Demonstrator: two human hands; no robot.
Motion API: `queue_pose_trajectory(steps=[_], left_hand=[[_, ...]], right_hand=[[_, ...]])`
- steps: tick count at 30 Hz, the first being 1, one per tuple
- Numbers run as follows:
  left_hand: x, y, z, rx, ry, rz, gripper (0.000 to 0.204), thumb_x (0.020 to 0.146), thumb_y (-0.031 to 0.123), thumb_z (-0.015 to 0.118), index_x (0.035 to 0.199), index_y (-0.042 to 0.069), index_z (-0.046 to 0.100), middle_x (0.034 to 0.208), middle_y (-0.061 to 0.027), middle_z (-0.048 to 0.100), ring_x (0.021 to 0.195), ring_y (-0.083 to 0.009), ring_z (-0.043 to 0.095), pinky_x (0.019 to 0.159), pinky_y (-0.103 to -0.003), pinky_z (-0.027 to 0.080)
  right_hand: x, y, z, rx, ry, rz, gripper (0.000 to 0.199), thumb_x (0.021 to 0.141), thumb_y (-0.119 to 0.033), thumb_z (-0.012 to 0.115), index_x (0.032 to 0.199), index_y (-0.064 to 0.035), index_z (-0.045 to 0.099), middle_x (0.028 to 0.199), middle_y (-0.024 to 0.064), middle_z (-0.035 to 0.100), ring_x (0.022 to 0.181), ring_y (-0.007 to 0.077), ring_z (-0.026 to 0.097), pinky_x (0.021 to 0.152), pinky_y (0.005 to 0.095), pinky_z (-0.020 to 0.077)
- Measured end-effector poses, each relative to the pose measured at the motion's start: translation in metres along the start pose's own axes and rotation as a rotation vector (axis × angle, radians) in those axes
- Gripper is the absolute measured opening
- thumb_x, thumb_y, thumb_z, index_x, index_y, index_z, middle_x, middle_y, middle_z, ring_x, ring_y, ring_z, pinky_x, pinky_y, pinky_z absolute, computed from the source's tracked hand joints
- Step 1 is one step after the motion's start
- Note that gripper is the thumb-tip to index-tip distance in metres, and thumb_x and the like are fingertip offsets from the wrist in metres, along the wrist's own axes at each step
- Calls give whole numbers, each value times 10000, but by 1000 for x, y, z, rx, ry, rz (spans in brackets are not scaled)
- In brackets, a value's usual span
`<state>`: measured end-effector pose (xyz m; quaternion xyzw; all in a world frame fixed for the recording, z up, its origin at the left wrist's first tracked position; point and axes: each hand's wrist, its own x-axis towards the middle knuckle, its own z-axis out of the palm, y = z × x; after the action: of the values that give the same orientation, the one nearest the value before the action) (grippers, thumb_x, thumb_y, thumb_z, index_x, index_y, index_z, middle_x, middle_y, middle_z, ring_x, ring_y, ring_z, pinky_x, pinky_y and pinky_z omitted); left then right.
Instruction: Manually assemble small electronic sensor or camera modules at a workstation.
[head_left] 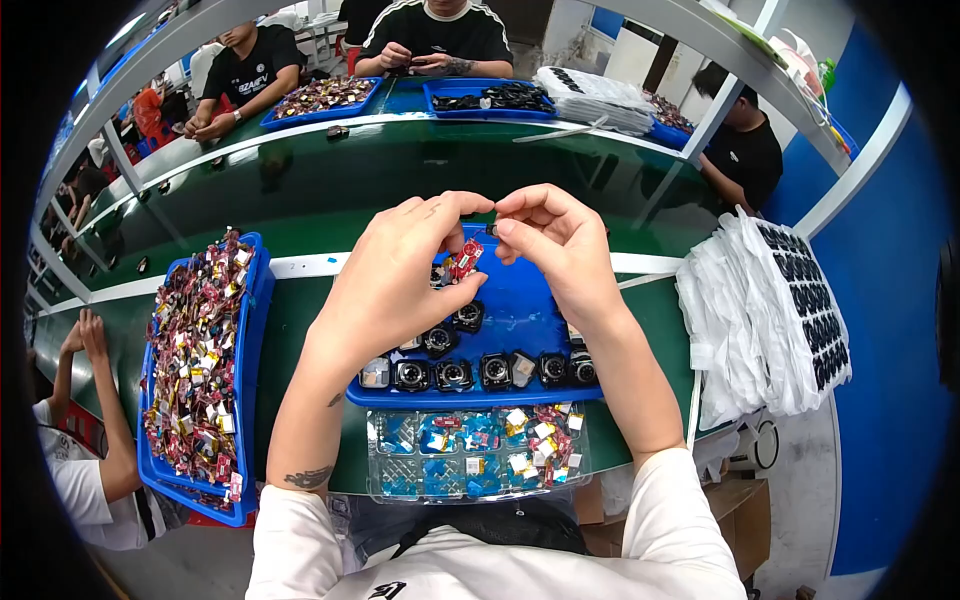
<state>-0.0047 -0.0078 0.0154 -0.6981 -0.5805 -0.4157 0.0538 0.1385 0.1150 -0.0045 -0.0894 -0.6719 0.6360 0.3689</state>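
At the far left, a blue plastic tray (pixel 253 340) with a smooth raised rim carries a rough, tangled heap of small circuit boards (pixel 200 350), red flecked with white and yellow blocks. Next to it lies the flat green surface (pixel 288 310), crossed by a pale strip (pixel 310 265).

The left hand (pixel 425 250) is half open, its fingers curved and its thumb stretched forward; it has hold of one red board (pixel 466 259) over the back part of the middle blue tray (pixel 525 320). This board is small, thin and stiff, roughly oblong, bright red with pale fittings on its face, and is tilted in the grip.

Below it, in the middle tray, sit squarish black housings (pixel 495 371) with glossy round centres, several in a row along the near edge. Nearer the body, a clear, ridged plastic tray (pixel 379 485) holds shiny blue pieces, more red boards and white blocks.

The right hand (pixel 560 240) is nearly closed, thumb and forefinger pinched at a tiny dark piece (pixel 492 229) just beside the board; whether the two touch I cannot tell.

At the far right stands a stack of crinkled white plastic sheeting (pixel 730 320), its side face set with rows of black pieces (pixel 815 310).
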Motion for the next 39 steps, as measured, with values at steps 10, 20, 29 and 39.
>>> queue_pose_trajectory(steps=[10, 20, 29, 39], left_hand=[[0, -5, 5, -9, 172, 13, 178, 720, 18, 722, 889, 16, 668, 754, -80, 620, 695, -188, 589, 641, -293, 475], [-1, -10, 2, -298, 110, -151, 106, 788, 53, 712, 845, -21, 663, 723, -40, 632, 672, -98, 573, 613, -233, 447], [-3, -11, 1, -712, -15, -415, 118, 855, 100, 679, 866, -14, 653, 759, 8, 621, 698, -31, 542, 619, -181, 420], [-2, -8, -9, -811, -115, -374, 131, 867, 132, 668, 858, 4, 644, 762, 4, 617, 704, -33, 544, 606, -188, 436]], right_hand=[[-1, 0, 2, -34, 28, -63, 120, 859, -38, 642, 966, 5, 613, 893, 50, 637, 806, 94, 621, 718, 232, 521], [-1, -1, 3, -242, 27, -275, 102, 828, 10, 666, 919, 4, 620, 908, 62, 649, 828, 100, 634, 749, 233, 526], [-5, 0, 3, 25, 12, -185, 136, 793, -26, 732, 862, -23, 615, 808, 42, 658, 778, 101, 645, 729, 234, 529], [2, 6, -7, -565, 9, -215, 161, 758, -82, 750, 802, -10, 614, 768, 77, 648, 717, 160, 641, 698, 264, 526]])
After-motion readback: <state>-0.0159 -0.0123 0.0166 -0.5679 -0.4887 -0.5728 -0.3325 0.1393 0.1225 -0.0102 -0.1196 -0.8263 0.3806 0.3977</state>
